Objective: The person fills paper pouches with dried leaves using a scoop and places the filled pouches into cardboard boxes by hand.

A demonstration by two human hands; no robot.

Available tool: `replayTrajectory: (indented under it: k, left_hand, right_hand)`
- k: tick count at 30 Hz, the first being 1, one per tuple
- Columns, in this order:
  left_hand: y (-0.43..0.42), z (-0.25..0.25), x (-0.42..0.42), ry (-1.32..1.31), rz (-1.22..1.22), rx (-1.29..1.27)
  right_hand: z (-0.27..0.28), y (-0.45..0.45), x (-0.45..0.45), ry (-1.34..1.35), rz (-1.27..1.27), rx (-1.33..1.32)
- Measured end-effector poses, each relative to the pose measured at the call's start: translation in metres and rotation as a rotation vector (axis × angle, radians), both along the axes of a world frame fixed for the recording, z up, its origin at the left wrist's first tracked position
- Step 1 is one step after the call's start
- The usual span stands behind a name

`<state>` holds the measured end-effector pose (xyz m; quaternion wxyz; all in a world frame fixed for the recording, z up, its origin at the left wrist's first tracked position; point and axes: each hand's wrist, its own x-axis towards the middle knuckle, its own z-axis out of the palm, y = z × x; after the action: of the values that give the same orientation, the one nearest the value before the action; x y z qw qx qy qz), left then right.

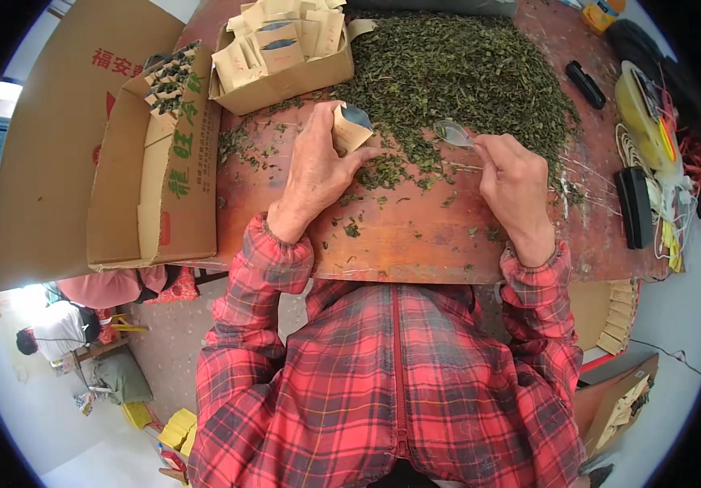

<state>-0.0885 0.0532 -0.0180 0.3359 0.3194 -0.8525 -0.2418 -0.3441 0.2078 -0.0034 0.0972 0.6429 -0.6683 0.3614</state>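
Note:
My left hand point(315, 167) holds a small brown paper packet point(352, 128), its silvery inside showing at the open top. In my right hand point(515, 175) is the handle of a clear spoon point(453, 132), with a little green leaf in its bowl. The spoon lies over the near edge of a large heap of dark green dried leaves point(464, 69), to the right of the packet and apart from it. Loose leaf bits are scattered on the reddish table point(415, 236) between my hands.
A carton of paper packets point(285, 85) stands behind my left hand. Further left is a taller cardboard box point(183, 179) with packets inside. At the right lie a black case point(585, 84), a black box point(634, 207) and cables. A person point(61, 329) is at the lower left.

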Motion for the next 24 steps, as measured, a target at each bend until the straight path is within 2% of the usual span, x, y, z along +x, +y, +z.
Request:
replayTrajectory:
  k: [3,6,9,24]
  left_hand:
    - [0.001,0.002,-0.009,-0.015,-0.013,0.068]
    - [-0.005,0.003,-0.016,-0.029,-0.019,0.011]
    - [-0.015,0.005,-0.026,0.008,-0.062,0.051]
    - [-0.015,0.007,-0.063,0.006,-0.112,0.188]
  right_hand:
    - [0.019,0.004,-0.003,0.125,-0.075,0.112]
    - [0.032,0.004,-0.005,0.196,-0.119,0.182]
    - [0.034,-0.003,-0.008,0.26,-0.122,0.185]
    - [-0.026,-0.046,-0.016,-0.07,-0.063,-0.072]
